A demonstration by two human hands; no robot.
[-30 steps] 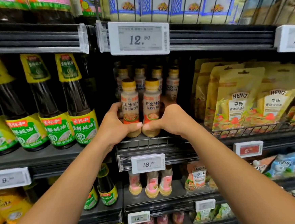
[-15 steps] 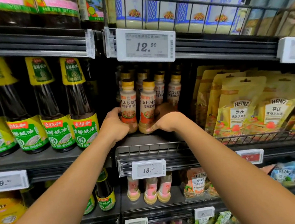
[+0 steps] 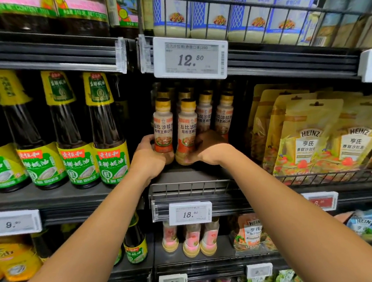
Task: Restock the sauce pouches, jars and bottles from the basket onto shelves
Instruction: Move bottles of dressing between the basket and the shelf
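Two small sesame dressing bottles with yellow caps stand side by side on the middle shelf [image 3: 190, 176]. My left hand [image 3: 147, 158] grips the left bottle [image 3: 163, 127] low on its body. My right hand [image 3: 211, 149] grips the right bottle [image 3: 187, 127] at its base. Both bottles are upright and sit deep on the shelf, just in front of several more bottles of the same kind [image 3: 224, 113]. The basket is out of view.
Tall dark oyster sauce bottles [image 3: 106, 133] stand to the left, yellow Heinz pouches [image 3: 309, 135] behind a wire rail to the right. A 12.50 price tag [image 3: 190, 58] hangs above, an 18.90 tag [image 3: 190, 212] below. Mayonnaise jars [image 3: 210, 7] fill the top shelf.
Both hands have pushed the two bottles further back on the shelf, toward the row behind. The view has tilted up slightly.
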